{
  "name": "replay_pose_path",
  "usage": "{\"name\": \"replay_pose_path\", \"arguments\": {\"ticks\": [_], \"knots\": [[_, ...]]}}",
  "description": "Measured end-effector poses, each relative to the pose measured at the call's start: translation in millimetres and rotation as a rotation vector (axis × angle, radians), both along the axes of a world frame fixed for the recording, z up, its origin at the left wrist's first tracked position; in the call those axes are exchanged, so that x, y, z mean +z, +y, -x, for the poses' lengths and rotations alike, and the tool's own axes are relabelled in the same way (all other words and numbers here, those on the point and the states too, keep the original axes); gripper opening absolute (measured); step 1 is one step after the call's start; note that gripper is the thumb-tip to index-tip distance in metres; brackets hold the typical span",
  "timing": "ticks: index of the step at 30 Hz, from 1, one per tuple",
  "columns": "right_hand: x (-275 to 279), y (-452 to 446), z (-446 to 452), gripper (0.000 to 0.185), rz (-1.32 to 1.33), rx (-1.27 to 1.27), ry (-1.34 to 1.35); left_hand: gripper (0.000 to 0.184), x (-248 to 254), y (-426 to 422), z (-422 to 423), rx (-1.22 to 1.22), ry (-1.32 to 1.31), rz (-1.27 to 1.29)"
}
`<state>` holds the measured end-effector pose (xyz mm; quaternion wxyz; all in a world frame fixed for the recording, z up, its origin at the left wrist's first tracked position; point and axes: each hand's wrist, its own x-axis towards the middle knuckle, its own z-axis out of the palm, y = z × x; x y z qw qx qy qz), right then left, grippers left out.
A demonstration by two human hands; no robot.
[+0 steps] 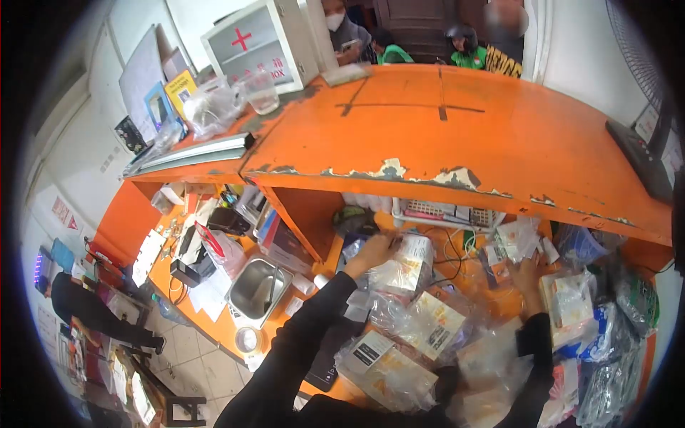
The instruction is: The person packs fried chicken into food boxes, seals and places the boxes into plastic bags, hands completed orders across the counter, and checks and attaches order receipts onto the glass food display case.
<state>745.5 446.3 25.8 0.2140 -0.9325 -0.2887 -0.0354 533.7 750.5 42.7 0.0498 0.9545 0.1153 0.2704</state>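
Observation:
My left hand (374, 254) is at the left edge of a white printed box (417, 258) in a clear plastic bag, its fingers curled against the bag. My right hand (526, 278), slightly blurred, reaches forward; its fingers close on a clear plastic bag (519, 240) with a pale item inside. Between and below my hands lie more bagged boxes: one with orange print (437, 324), another with a white label (389, 371). A bagged box (569, 303) sits right of my right forearm. The undersides of both hands are hidden.
A raised orange counter (457, 143) with chipped edges runs across the front. Left of me are a metal tray (260, 289), a clear cup (248, 340) and a dark tablet (332, 360). Plastic packs (606, 385) crowd the right. People stand beyond the counter; another person (96, 310) is far left.

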Motion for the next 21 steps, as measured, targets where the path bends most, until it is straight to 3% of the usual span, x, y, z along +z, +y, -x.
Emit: {"name": "replay_pose_path", "arguments": {"ticks": [2, 5, 8, 9, 13, 15, 19, 21], "knots": [[-6, -1, 1, 0.060, -0.103, 0.028, -0.025, 0.036, -3, 2, -1, -0.193, 0.150, 0.498], [-6, -2, 5, 0.059, -0.173, 0.068, -0.087, 0.036, -10, 0, 1, -0.067, 0.135, 0.459], [-10, -3, 4, 0.060, -0.105, 0.067, -0.086, 0.037, -19, 11, 0, -0.134, 0.136, 0.394], [-10, -4, 3, 0.060, -0.115, 0.065, -0.095, 0.038, -22, 14, 0, -0.140, 0.171, 0.666], [-2, -2, 11, 0.063, -0.090, 0.030, -0.089, 0.043, -11, 6, 9, -0.045, 0.241, 0.899], [-1, -2, 12, 0.064, -0.083, 0.009, -0.093, 0.051, -34, 16, 11, -0.321, 0.032, 1.232], [-11, 0, 10, 0.063, -0.068, 0.004, -0.108, 0.065, -18, 19, 31, -0.237, 0.194, 1.227], [-8, -2, 13, 0.063, -0.091, -0.009, -0.114, 0.069, 15, -1, 51, 0.004, 0.362, 0.835]]}}
